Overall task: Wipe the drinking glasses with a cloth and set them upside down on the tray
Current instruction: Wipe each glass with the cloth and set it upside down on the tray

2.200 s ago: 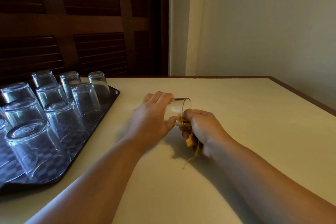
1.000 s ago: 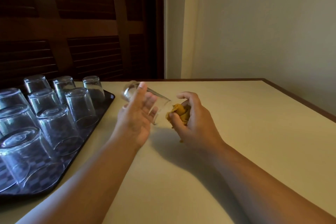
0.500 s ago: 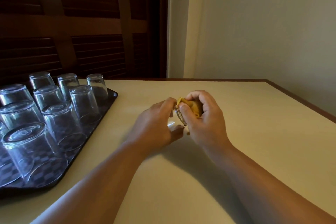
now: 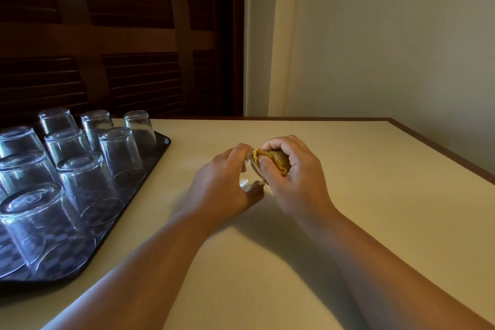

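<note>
table [image 4: 375,236]: pale top with a dark wood edge, filling the near and right of the scene. It carries the tray on its left and leaves its middle as working room for both forearms.
shutters [image 4: 120,35]: dark wooden slats behind the far left of the table, with a plain wall [image 4: 388,48] to their right.
tray [image 4: 164,142]: dark and chequered, on the left of the table, well apart from the hands. It is probably placed aside so finished pieces are out of the way of the wiping.
wiped glasses [image 4: 88,185]: at least nine on the tray, all mouth down in close rows. More may be cut off at the left. Mouth down keeps dust out.
left hand [image 4: 222,187]: over the middle of the table. Its grip curls round the body of the glass from the left, fingers over the top and thumb beneath, steadying it on its side.
right hand [image 4: 294,185]: just right of the left one. Its grip is closed round the cloth, with the thumb pressing it at the rim.
cloth [image 4: 273,159]: mustard yellow, bunched in the right hand and seemingly pushed into the mouth of the glass.
glass [image 4: 253,169]: between the two hands, lying sideways with its mouth to the right. Only the rim and a sliver of wall show, and whether it touches the table cannot be told.
step: the inside is probably being wiped, since one hand braces while the other works the cloth.
next: it needs turning mouth down and a free spot on the tray, likely along the right edge.
</note>
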### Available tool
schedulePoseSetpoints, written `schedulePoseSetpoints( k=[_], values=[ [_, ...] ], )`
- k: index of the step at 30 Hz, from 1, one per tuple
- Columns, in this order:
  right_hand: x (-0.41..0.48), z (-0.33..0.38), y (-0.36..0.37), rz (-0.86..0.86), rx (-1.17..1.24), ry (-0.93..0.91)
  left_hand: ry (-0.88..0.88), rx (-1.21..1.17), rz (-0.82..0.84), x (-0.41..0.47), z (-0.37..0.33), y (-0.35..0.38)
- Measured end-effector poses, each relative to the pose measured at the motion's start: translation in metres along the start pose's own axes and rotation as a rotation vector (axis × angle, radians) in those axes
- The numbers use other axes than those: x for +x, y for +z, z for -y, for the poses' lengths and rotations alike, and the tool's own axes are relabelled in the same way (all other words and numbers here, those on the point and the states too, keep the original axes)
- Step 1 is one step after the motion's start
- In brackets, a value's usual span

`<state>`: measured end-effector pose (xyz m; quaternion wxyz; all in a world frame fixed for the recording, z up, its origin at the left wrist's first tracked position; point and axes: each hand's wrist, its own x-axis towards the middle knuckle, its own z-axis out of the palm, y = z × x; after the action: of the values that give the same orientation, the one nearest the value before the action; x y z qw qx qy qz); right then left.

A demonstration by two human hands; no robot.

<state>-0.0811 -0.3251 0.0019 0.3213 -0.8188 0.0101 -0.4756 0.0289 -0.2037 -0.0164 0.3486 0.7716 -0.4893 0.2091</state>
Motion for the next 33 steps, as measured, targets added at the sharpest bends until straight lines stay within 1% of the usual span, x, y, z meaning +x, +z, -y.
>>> schedulePoseSetpoints(
  k=[5,7,9,10,11,13,14,15,16,19,21,22,25,28,30,33],
  values=[
    [-0.004,0.006,-0.002,0.063,0.099,-0.021,0.010,-0.002,-0.067,0.001,0.005,-0.002],
    [-0.003,0.005,-0.004,0.018,0.082,-0.025,0.051,0.021,-0.094,0.002,0.004,-0.001],
    [-0.004,-0.003,-0.006,-0.025,0.080,0.040,0.039,-0.018,-0.121,0.002,0.002,0.002],
    [-0.004,-0.009,-0.006,-0.009,0.075,0.103,-0.004,-0.070,-0.129,0.001,0.002,0.003],
    [-0.005,-0.016,-0.006,0.051,0.038,0.177,-0.071,-0.155,-0.118,0.000,0.002,0.004],
    [-0.007,-0.029,-0.004,0.289,-0.215,0.272,-0.249,-0.422,-0.077,-0.004,0.004,0.005],
    [-0.010,-0.034,-0.001,0.410,-0.347,0.267,-0.341,-0.562,-0.063,-0.007,0.006,0.005],
    [-0.014,-0.033,0.002,0.494,-0.425,0.251,-0.420,-0.673,-0.061,-0.010,0.006,0.000],
    [-0.019,-0.030,0.004,0.540,-0.456,0.252,-0.489,-0.743,-0.064,-0.013,0.007,-0.004],
    [-0.034,-0.010,0.009,0.544,-0.522,0.247,-0.681,-0.952,-0.133,-0.025,0.004,-0.023],
    [-0.047,0.010,0.009,0.558,-0.501,0.248,-0.799,-1.128,-0.193,-0.040,0.001,-0.035],
    [-0.054,0.018,0.008,0.580,-0.470,0.247,-0.824,-1.198,-0.203,-0.048,-0.001,-0.039],
    [-0.079,0.056,0.007,0.644,-0.428,0.224,-0.824,-1.271,-0.149,-0.083,-0.016,-0.062],
    [-0.093,0.086,0.013,0.614,-0.416,0.217,-0.879,-1.318,-0.132,-0.112,-0.033,-0.087],
    [-0.094,0.098,0.022,0.604,-0.395,0.225,-0.871,-1.371,-0.160,-0.128,-0.035,-0.105],
    [-0.096,0.118,0.048,0.652,-0.444,0.204,-0.776,-1.396,-0.252,-0.152,-0.028,-0.141]
  ],
)
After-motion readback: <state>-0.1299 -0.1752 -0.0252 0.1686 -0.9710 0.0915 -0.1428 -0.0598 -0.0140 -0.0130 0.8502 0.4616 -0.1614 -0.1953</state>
